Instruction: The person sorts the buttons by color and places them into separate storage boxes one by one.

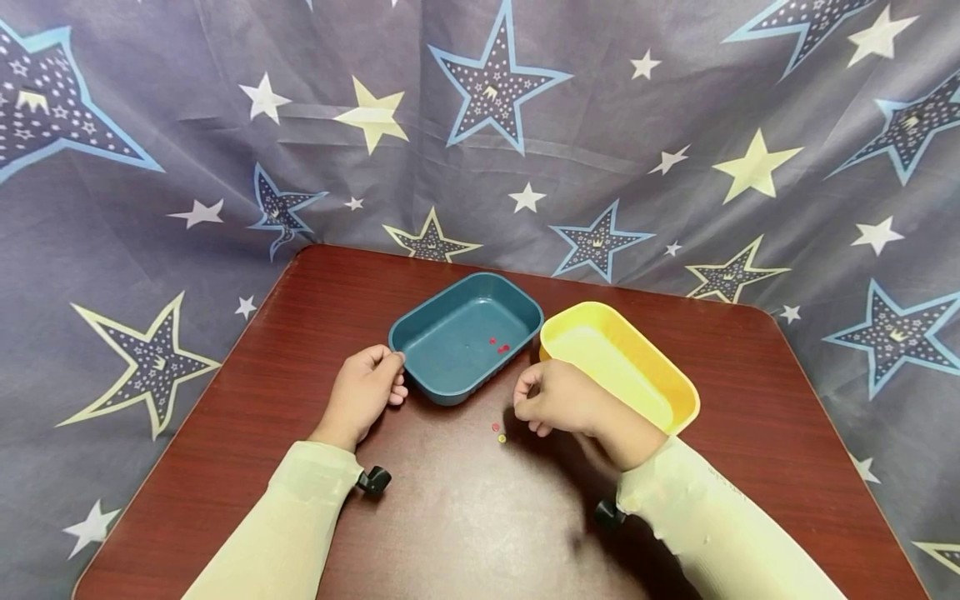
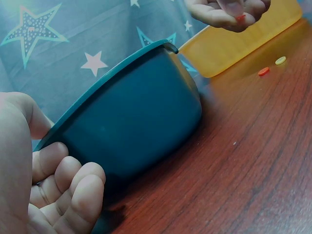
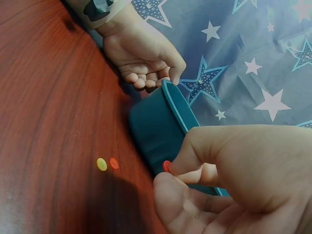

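My left hand pinches the near-left rim of a dark teal plastic tub, thumb over the edge. Several small red buttons lie on the tub's floor toward its right side. Between the thumb and index finger of my right hand is a small red button, held above the table just right of the tub. Below and left of that hand, a loose red button and a yellow button lie side by side on the tabletop.
A yellow plastic tub stands right of the teal one, partly behind my right forearm. Both are on a reddish-brown wooden table. A grey curtain with stars hangs behind and at the sides.
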A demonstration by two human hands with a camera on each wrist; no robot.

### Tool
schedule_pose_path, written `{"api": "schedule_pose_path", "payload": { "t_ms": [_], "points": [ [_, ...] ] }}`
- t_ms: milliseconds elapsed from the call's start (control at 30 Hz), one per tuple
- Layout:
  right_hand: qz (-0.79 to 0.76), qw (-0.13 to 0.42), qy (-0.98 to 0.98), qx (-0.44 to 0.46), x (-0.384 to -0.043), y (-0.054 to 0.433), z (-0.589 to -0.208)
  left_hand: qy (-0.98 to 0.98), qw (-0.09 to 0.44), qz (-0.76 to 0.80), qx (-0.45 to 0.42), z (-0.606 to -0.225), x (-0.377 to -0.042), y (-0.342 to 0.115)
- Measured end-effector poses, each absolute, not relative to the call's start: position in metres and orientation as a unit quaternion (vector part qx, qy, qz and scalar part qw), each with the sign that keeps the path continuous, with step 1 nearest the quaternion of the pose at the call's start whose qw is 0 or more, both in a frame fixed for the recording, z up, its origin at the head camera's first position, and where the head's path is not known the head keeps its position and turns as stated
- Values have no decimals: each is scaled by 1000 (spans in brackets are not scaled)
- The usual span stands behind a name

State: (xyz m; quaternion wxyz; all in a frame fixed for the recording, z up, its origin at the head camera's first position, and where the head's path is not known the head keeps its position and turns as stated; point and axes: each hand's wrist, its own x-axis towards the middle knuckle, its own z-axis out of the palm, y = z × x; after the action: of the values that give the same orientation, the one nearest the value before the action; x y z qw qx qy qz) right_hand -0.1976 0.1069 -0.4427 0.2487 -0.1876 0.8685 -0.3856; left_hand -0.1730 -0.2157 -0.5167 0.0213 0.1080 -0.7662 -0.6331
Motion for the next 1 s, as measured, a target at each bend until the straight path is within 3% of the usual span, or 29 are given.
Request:
{"api": "schedule_pose_path", "payload": {
  "t_ms": [1000],
  "points": [
    [-433, 274, 845, -155, -241, 100, -405, -770, 22, -629, 106, -517, -173, -216]
  ]
}}
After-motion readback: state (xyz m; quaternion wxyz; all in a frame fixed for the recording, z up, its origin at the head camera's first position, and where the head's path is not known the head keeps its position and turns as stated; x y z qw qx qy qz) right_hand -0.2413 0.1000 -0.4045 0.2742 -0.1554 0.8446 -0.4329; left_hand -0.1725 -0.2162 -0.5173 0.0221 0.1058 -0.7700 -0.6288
